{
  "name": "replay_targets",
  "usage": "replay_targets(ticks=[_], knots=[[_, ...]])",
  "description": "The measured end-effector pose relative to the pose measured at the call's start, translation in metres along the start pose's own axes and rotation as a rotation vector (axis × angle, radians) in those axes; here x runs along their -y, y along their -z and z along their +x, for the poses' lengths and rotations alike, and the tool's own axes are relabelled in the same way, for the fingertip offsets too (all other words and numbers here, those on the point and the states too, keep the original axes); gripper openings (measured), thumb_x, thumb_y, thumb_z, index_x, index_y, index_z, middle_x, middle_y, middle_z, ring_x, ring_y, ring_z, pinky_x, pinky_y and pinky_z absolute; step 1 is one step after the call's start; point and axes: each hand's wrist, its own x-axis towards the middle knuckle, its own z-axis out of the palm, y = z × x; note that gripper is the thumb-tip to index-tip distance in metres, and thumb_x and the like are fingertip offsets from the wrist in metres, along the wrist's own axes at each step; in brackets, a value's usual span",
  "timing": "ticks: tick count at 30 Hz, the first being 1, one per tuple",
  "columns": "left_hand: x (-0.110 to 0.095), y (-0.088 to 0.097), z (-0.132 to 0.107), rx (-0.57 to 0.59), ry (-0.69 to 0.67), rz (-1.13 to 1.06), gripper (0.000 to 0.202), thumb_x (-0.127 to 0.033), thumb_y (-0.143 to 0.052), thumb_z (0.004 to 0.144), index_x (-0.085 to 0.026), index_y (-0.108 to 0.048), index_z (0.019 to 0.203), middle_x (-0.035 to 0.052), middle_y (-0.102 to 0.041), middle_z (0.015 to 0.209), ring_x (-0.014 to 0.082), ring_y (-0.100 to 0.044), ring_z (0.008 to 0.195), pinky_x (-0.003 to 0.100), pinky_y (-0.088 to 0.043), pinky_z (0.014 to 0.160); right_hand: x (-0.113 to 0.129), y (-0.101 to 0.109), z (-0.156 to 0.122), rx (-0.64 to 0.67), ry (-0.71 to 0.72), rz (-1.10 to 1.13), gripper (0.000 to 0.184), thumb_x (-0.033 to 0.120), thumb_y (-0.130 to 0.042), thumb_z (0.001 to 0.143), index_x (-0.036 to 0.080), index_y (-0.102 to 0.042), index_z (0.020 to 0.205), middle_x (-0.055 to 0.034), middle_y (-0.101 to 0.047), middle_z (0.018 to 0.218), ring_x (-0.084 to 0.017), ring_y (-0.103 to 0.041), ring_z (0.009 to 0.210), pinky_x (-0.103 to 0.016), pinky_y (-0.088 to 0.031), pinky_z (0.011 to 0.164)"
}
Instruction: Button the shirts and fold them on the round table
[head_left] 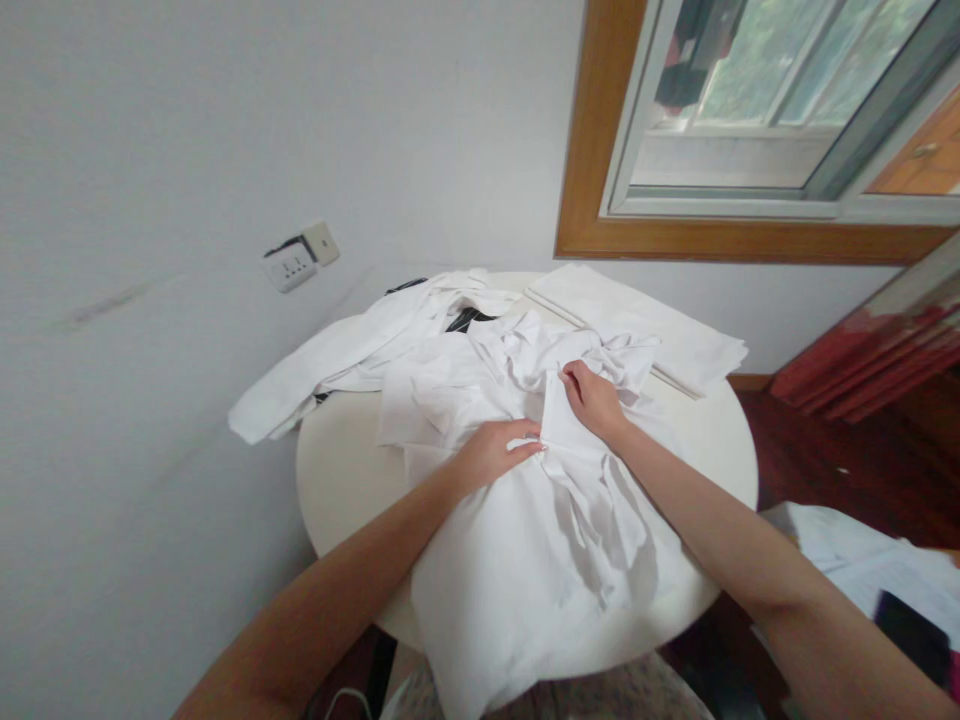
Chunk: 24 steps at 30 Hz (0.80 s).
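Observation:
A white shirt [487, 560] lies crumpled across the round table [337, 480], its lower part hanging over the near edge. My left hand [499, 450] pinches the fabric near the middle of the shirt, thumb and fingers closed on it. Farther up and to the right, my right hand [592, 395] has its fingers closed on another part of the same shirt, and the cloth between the two hands looks drawn straight. Which part of the shirt each hand grips is hard to make out.
Another white garment [337, 350] with dark striped parts lies at the table's back left, one sleeve over the edge. Folded white cloth [637, 320] rests at the back right. A wall with a socket [290, 267] and a window [750, 130] stand behind. Papers [862, 560] and a dark phone-like object [911, 635] lie lower right.

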Motion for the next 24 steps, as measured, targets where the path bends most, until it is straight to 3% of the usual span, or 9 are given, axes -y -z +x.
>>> replay_targets(ticks=[12,16,20,24], knots=[[0.003,-0.005,-0.001,-0.074,-0.040,0.038,0.020,-0.033,-0.056,0.087,-0.020,-0.070,0.094,0.0001,-0.073,0.095,0.0149,-0.067,0.088,0.023,-0.048,0.084,0.006,0.005,-0.002,0.014,-0.009,0.048,0.026,0.035,-0.031,0.098,0.020,-0.052,0.103,-0.0056,-0.066,0.083,-0.022,-0.063,0.076,-0.028,-0.040,0.065],[0.003,-0.003,-0.004,-0.051,-0.076,0.123,0.021,-0.035,-0.055,0.089,-0.020,-0.069,0.092,0.0006,-0.073,0.090,0.0145,-0.066,0.082,0.023,-0.049,0.078,0.007,0.014,-0.001,0.043,-0.003,0.114,0.025,0.034,-0.034,0.096,0.020,-0.054,0.103,-0.0053,-0.066,0.084,-0.020,-0.061,0.074,-0.027,-0.039,0.065],[-0.011,0.013,-0.002,-0.051,-0.202,0.367,0.027,-0.039,-0.050,0.091,-0.022,-0.070,0.094,0.0037,-0.070,0.088,0.0171,-0.062,0.086,0.028,-0.047,0.080,0.008,0.027,0.001,0.232,0.085,0.252,0.024,0.032,-0.040,0.094,0.020,-0.060,0.098,-0.0040,-0.068,0.087,-0.016,-0.060,0.072,-0.025,-0.040,0.067],[-0.012,0.047,0.019,-0.232,-0.153,0.538,0.031,-0.033,-0.042,0.094,-0.021,-0.066,0.111,0.0073,-0.067,0.097,0.0195,-0.058,0.096,0.034,-0.043,0.090,0.014,0.038,0.009,0.546,0.191,0.299,0.026,0.032,-0.046,0.090,0.020,-0.068,0.087,-0.0031,-0.070,0.083,-0.016,-0.060,0.072,-0.025,-0.041,0.068]])
